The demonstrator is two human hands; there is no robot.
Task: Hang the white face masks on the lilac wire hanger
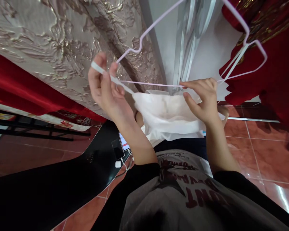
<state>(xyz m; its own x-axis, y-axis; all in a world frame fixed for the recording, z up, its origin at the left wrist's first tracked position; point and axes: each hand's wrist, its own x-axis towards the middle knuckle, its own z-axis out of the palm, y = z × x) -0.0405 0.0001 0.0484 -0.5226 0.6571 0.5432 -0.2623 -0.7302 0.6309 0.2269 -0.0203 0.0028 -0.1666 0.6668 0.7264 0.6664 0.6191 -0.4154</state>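
A pale pink clothes hanger (150,84) is held up in front of me, its top cut off by the frame edge. My left hand (108,86) is at the hanger's left end, fingers curled, with a white strap (117,78) drawn taut over them. That strap runs down to a thin white garment (168,115) hanging below the bar over my lap. My right hand (203,99) grips the bottom bar right of centre, index fingertip on the bar and thumb below it. Another white strap (233,64) is looped over the hanger's right shoulder.
A glossy black bench (62,183) stands at my left, with a phone (117,149), a white charger (118,164) and cables at its edge. Patterned beige fabric (62,45) and red cloth (274,57) hang ahead. Red tiles (267,150) cover the floor.
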